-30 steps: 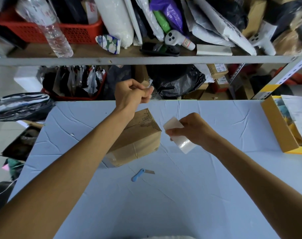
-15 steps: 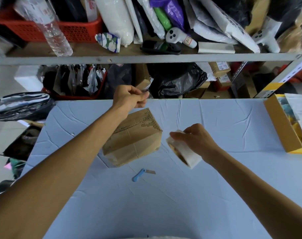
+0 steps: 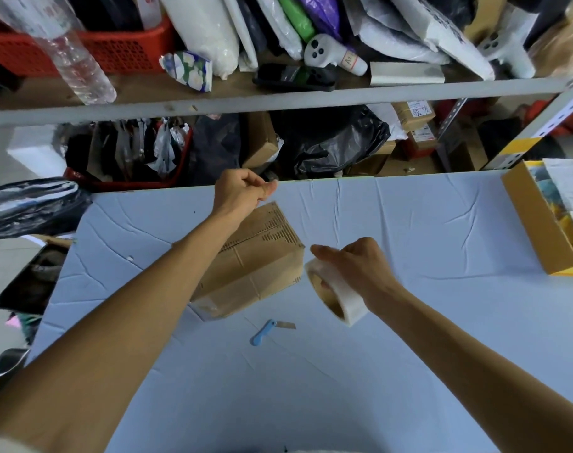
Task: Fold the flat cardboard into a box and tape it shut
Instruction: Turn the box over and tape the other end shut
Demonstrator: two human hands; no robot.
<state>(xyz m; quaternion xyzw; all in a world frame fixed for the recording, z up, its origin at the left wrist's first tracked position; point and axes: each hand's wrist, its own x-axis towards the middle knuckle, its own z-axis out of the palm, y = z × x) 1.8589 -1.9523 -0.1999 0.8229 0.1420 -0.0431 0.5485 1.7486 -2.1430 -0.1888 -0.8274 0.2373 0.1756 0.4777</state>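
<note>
Got a wrinkled pale-blue desk [image 3: 409, 371] filling most of the view, with a crammed metal shelf rack [image 3: 278, 99] running across 12 o'clock behind it. Also spotting an open yellow carton [image 3: 533, 237] parked at the desk's 3 o'clock edge, well apart from the action.

Onto the cardboard box [image 3: 262, 269]: already folded into shape, sitting on the desk just up from centre, around 11 o'clock, a bit skewed, top flaps down. No telling about tape on the top seam yet.

Then the left hand [image 3: 239, 191], reaching over the box to its 12 o'clock side, thumb and fingers pinched tight on, by the look of it, the tape end [image 3: 272, 184]. Clear stuff, so barely visible, honestly. Next the right hand [image 3: 363, 266], hanging at the box's 3 o'clock corner, fingers wrapped round the tape roll [image 3: 344, 302], held up off the desk and right beside the box. Can't say for sure about touching.

Smallest bit: a blue utility knife [image 3: 268, 331] lying on the desk at the box's 5 o'clock, blade out, nobody on it.

Reading this as the taping step, strip stretched out over the top. Next up, probably: lower the strip onto the seam, stick the far end down first, smooth back toward the roll, then grab the knife for the cut. Calls for keeping it taut and lined up, otherwise wrinkles or tape stuck to itself.
</note>
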